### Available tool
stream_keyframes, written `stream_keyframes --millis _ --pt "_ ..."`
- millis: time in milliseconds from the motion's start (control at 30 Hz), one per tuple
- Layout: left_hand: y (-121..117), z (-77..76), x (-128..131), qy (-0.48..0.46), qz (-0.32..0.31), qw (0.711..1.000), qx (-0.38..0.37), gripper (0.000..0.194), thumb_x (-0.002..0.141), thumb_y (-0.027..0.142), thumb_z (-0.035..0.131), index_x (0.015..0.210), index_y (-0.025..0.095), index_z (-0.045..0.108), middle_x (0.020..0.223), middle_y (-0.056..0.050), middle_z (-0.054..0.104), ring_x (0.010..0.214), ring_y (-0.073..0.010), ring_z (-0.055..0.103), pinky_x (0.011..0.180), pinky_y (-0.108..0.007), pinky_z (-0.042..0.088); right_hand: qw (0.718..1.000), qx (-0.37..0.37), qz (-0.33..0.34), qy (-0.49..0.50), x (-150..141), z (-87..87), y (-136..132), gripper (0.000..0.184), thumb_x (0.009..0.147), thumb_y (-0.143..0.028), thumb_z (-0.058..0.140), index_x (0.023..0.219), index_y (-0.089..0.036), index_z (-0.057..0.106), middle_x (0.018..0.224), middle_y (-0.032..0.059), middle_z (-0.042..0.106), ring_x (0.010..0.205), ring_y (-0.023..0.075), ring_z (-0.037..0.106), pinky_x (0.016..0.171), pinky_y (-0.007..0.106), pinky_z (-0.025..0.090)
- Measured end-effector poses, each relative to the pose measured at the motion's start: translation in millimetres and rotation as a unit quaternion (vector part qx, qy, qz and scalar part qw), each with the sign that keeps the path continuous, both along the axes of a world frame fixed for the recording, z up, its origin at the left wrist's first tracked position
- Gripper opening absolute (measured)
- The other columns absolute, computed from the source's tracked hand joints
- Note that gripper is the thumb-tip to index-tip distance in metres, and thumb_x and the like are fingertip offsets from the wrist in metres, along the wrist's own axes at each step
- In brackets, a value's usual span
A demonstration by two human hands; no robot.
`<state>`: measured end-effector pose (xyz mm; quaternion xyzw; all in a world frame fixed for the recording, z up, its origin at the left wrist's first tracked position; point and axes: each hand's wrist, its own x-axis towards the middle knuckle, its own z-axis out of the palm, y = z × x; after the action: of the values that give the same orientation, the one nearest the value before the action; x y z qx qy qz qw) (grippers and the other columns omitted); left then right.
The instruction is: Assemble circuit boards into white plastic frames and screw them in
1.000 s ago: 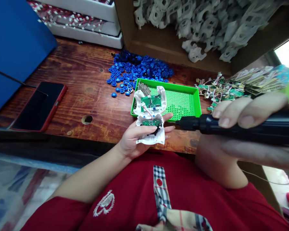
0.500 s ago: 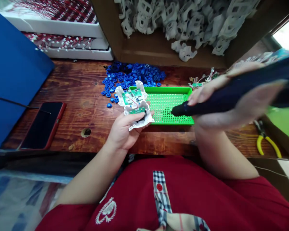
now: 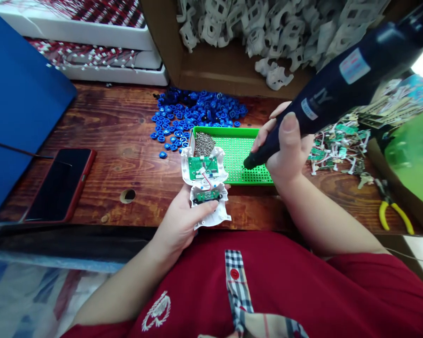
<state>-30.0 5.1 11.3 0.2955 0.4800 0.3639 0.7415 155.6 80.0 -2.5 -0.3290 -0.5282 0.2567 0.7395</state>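
My left hand (image 3: 178, 216) is closed on a white plastic housing (image 3: 211, 217), its thumb resting beside a small green circuit board (image 3: 207, 195). A second white shell holding a larger green board (image 3: 197, 167) sits just beyond, joined by thin red and white wires. My right hand (image 3: 289, 145) grips a dark electric screwdriver (image 3: 324, 103), tilted with its tip pointing down to the left. That tip is over the green perforated tray (image 3: 264, 180), apart from the housing. Small metal screws (image 3: 204, 143) lie heaped in the tray's left end.
Blue round plastic parts (image 3: 197, 110) are piled behind the tray. A cardboard box (image 3: 211, 70) holds white shells. Wired boards (image 3: 341, 145) and yellow-handled pliers (image 3: 396, 216) lie at right. A phone (image 3: 61, 185) and white trays of red wires (image 3: 116, 75) are at left.
My left hand has drawn the housing nearer to me, uncovering the screws. The screwdriver has swung to a steeper tilt, its tip moving slightly left over the tray.
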Motion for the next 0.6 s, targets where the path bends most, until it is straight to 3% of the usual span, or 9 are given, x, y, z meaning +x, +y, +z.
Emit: stream_keyframes --millis 267,400,500,600 --pt "-4.1 -10.7 -4.2 -0.035 -0.014 0.999 0.012 0.051 0.068 0.021 0.074 0.115 0.018 0.054 0.112 -0.010 0.068 0.099 -0.0241 0.065 0.077 -0.031 0.056 1.000 -0.010 0.026 -0.006 -0.9 6.4 -6.7 0.017 0.083 -0.039 0.058 0.078 -0.024 0.051 0.051 -0.0061 0.047 0.039 0.0095 0.048 0.035 0.024 0.035" --pt "-4.6 -19.9 -7.2 -0.015 -0.040 0.999 0.028 0.046 0.069 0.024 0.075 0.110 0.016 0.057 0.113 -0.011 0.067 0.099 -0.0241 0.065 0.080 -0.033 0.055 0.999 -0.029 0.010 -0.031 -3.1 2.6 -4.4 0.020 0.082 -0.044 0.057 0.079 -0.025 0.050 0.050 -0.0062 0.047 0.040 0.0096 0.049 0.036 0.024 0.037" --pt "-5.2 -26.6 -9.1 0.008 -0.069 0.997 0.035 0.048 0.069 0.027 0.075 0.111 0.015 0.057 0.116 -0.012 0.066 0.104 -0.0267 0.063 0.083 -0.036 0.054 1.000 0.000 -0.015 -0.002 -6.1 1.2 -2.1 0.019 0.082 -0.044 0.058 0.082 -0.026 0.053 0.049 -0.0064 0.043 0.036 0.0091 0.046 0.031 0.023 0.032" --pt "-6.8 -30.2 -9.0 0.048 -0.091 0.993 0.054 0.053 0.070 0.031 0.073 0.118 0.015 0.054 0.116 -0.013 0.066 0.106 -0.0285 0.062 0.088 -0.041 0.052 0.998 0.037 -0.048 0.026 -0.4 18.0 -12.1 0.017 0.083 -0.045 0.055 0.083 -0.027 0.056 0.049 -0.0058 0.041 0.035 0.0089 0.044 0.030 0.023 0.030"
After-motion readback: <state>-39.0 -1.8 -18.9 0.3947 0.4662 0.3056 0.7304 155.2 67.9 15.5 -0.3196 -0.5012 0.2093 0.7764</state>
